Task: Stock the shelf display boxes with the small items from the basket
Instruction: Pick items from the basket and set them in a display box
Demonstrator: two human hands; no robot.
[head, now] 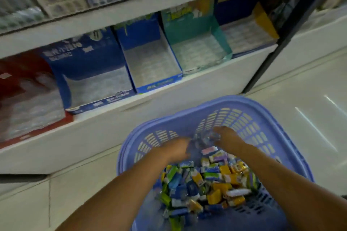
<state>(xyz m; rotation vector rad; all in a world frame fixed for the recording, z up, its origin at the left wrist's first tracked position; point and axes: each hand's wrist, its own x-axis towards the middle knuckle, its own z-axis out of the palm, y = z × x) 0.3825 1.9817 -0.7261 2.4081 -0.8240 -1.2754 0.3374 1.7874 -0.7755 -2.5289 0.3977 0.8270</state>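
Our forearms [116,189] reach over the near edge of the basket [234,99], where small packets [206,180] lie heaped: yellow, blue, green and white wrappers, glossy and loose. Toward its far edge our left hand [176,148] and right hand [227,137] flank a blurred clump [203,139]; whether either grips it we cannot tell. We judge it best to gather one colour only, hold firmly, then lift to the matching display box [150,62] at the shelf [131,110] front edge.

Recording periwinkle blue, slotted pattern, on the basket [244,100] around the grip; noting yellow, green, blue and white wrappers on the small items [216,184] beneath it; logging red, blue and teal display boxes [150,58] beyond it.
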